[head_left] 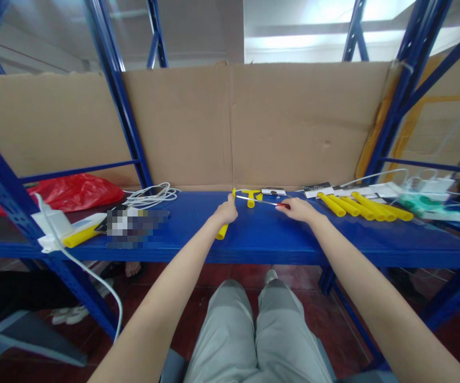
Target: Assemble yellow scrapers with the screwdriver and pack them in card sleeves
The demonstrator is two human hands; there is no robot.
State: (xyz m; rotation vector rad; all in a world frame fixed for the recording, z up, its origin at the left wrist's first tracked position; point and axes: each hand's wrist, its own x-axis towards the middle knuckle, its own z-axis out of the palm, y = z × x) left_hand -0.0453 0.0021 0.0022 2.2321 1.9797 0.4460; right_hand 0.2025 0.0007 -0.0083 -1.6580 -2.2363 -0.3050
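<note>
Head view: left hand (227,209) grips a yellow handle (222,232); right hand (298,209) clutches a red-handled screwdriver (268,202).

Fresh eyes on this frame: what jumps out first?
Probably the row of bright yellow handles on the right of the blue bench, then the crumpled red plastic at far left. Near centre, the left hand grips a yellow piece while the right hand holds a red-handled tool, its thin shaft pointing left.

I can't make out a single word from here. The dark card (317,187) near the back edge of the bench (270,234), right of the middle, bears pale marks too small to read; towards the left end, a patch (132,227) is blurred into blocks.
</note>
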